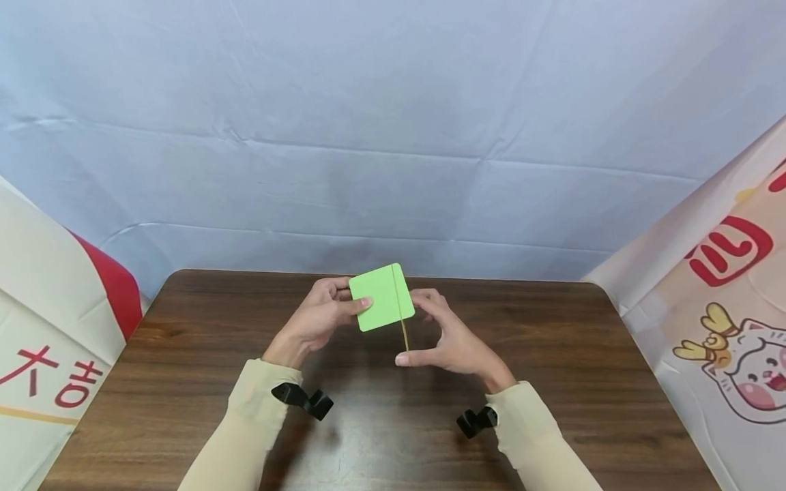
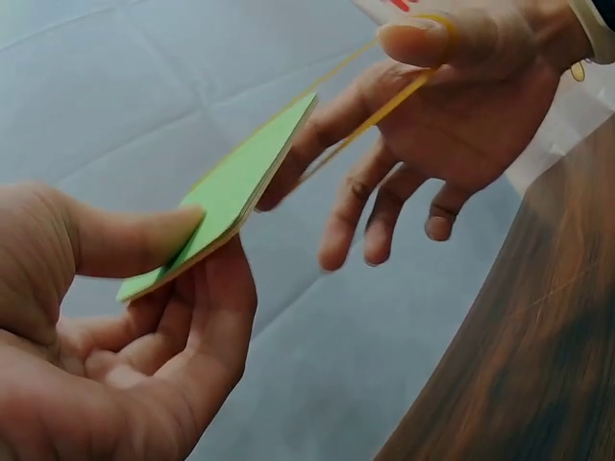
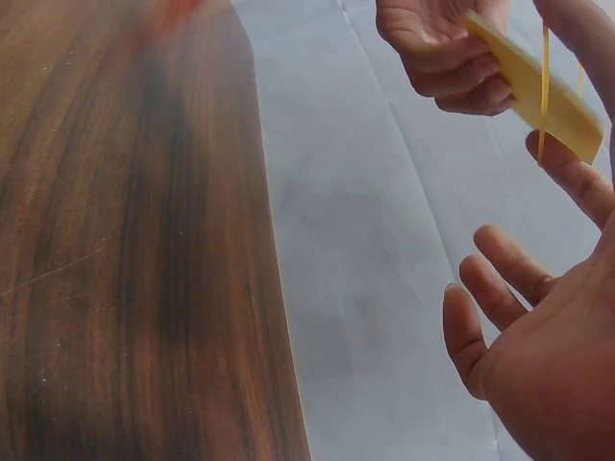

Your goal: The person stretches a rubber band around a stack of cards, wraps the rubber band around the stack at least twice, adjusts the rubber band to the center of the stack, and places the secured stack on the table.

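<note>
My left hand [image 1: 319,315] pinches a thin square stack of cards [image 1: 377,300] with rounded corners, thumb on the green face and fingers beneath. In the right wrist view the stack's other side [image 3: 528,82] looks yellow. A yellow rubber band [image 1: 405,337] crosses the green face near its right edge. It stretches out to the thumb of my right hand [image 1: 453,339]. The left wrist view shows the band [image 2: 408,89] looped round that thumb. In the right wrist view it also passes over the index fingertip, beside the stack. The other right fingers are spread apart.
Below both hands lies a dark wooden table [image 1: 381,436]. A pale cloth [image 1: 368,136] hangs behind it. Printed sheets with red characters flank the table on the left [image 1: 55,341] and right [image 1: 731,327]. Each wrist wears a black camera mount [image 1: 307,400].
</note>
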Demonstrator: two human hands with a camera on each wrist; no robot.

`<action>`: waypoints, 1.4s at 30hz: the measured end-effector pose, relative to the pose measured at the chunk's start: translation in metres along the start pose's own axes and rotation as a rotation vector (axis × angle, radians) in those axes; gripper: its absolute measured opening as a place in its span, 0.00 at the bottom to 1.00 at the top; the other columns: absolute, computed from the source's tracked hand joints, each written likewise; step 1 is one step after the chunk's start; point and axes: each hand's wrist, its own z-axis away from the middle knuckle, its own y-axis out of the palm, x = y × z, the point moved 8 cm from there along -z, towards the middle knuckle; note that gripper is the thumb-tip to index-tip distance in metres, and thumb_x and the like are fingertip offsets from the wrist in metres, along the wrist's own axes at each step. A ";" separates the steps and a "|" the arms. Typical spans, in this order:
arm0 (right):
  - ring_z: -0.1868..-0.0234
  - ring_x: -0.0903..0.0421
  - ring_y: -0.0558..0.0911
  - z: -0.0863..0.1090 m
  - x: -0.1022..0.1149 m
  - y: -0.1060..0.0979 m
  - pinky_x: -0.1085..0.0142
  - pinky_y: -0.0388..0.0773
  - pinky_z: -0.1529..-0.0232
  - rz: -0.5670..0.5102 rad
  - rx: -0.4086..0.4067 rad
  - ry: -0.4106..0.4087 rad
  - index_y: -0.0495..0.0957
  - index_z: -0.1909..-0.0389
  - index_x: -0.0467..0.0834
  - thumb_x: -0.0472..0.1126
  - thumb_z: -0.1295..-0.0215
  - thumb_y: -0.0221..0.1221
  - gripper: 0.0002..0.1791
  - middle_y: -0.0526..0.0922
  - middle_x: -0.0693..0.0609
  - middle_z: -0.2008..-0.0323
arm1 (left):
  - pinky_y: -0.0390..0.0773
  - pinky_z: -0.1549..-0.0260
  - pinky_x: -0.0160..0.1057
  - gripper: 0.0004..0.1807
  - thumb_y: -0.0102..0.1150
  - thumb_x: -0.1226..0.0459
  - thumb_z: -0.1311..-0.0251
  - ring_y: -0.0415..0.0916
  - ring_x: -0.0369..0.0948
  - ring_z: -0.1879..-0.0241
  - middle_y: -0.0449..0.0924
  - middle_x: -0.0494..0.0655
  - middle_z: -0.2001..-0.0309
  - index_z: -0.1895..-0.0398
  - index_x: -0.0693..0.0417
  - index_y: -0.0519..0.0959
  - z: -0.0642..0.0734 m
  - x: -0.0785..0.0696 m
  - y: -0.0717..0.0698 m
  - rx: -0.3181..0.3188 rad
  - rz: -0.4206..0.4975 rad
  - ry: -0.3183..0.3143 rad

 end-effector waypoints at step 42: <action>0.64 0.55 0.70 0.007 0.049 0.017 0.64 0.70 0.66 -0.067 -0.236 -0.380 0.72 0.28 0.50 0.62 0.23 0.41 0.32 0.69 0.49 0.63 | 0.83 0.57 0.35 0.20 0.54 0.75 0.30 0.83 0.38 0.61 0.83 0.49 0.60 0.37 0.76 0.70 -0.004 0.022 -0.029 -0.423 0.355 -0.097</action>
